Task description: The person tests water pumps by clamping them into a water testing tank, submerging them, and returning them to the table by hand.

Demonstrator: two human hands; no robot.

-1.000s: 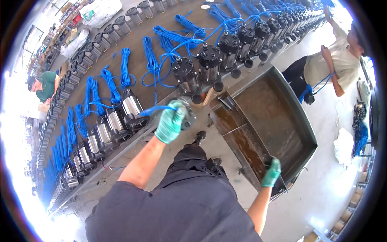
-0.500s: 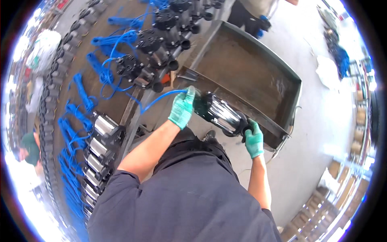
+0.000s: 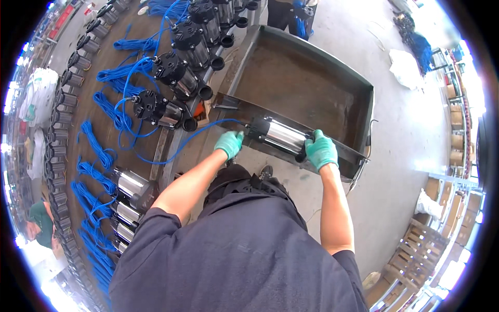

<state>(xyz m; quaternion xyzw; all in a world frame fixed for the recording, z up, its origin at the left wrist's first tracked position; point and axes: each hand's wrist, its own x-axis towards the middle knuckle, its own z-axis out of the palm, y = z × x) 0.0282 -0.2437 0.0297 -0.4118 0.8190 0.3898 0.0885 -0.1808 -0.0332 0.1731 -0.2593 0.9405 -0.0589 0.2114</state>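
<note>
A submersible pump (image 3: 285, 135) with a shiny steel body and black ends lies tilted across the near rail of a metal tray. My right hand (image 3: 321, 150), in a green glove, is closed round its right end, partly hiding it. My left hand (image 3: 230, 144), gloved the same way, is just short of the pump's left black end, apart from it, with its fingers loosely stretched. From that end a blue cable (image 3: 195, 134) runs over my left hand toward the bench on the left.
The brown-bottomed metal tray (image 3: 306, 78) stands ahead. On the bench (image 3: 136, 99) to the left are several similar pumps (image 3: 176, 75) and bundles of blue cable (image 3: 96, 145). Beyond runs a row of black-and-steel parts (image 3: 61, 119). Another person's legs (image 3: 291, 18) show behind the tray.
The pump has moved slightly away from my body, onto the tray's near rail. My left hand has come off its left end and moved down a little; the right hand still grips the other end.
</note>
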